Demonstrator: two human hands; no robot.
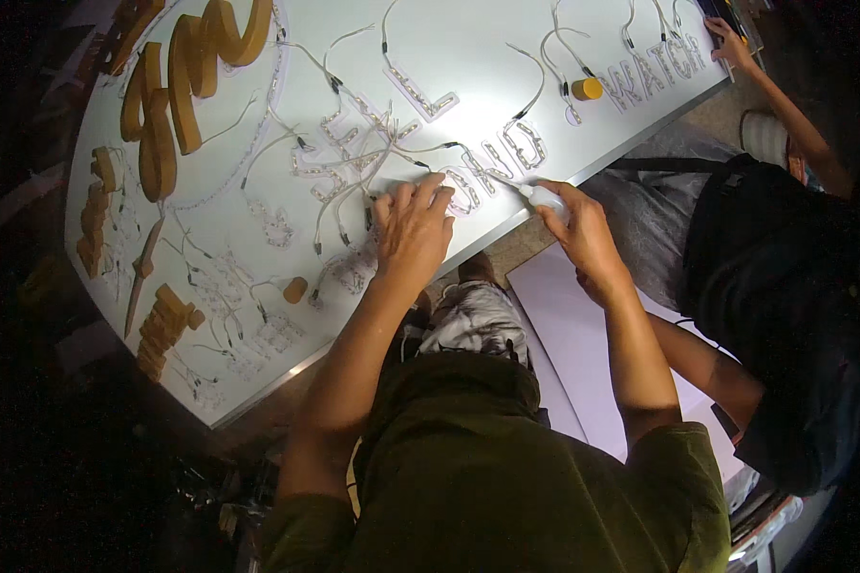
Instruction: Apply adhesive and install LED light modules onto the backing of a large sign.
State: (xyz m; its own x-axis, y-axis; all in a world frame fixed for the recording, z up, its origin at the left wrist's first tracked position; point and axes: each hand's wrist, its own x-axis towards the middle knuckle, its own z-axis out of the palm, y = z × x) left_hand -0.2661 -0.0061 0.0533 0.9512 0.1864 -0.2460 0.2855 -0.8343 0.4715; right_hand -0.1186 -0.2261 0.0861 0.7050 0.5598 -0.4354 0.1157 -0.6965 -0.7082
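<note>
My right hand (583, 237) is closed around a small white squeeze bottle (548, 199). The bottle's thin nozzle points left over a row of clear letter-shaped pieces (526, 145) fitted with small LED modules. My left hand (416, 229) rests on the white table with its fingers stretched out and slightly bent. Its fingertips are beside the nearest letter piece (462, 191) of that row, and whether they press on it cannot be made out. Thin wires (392, 138) with dark joints run from the pieces and bunch up just beyond my left fingers.
Brown letter-shaped parts (158, 134) lie along the white table's (354, 57) left side. More wired letter pieces (655, 74) sit at the far right, near a yellow cylinder (587, 89). A co-worker's hand (731, 46) touches the right table edge. White sheets (569, 325) lie below the edge.
</note>
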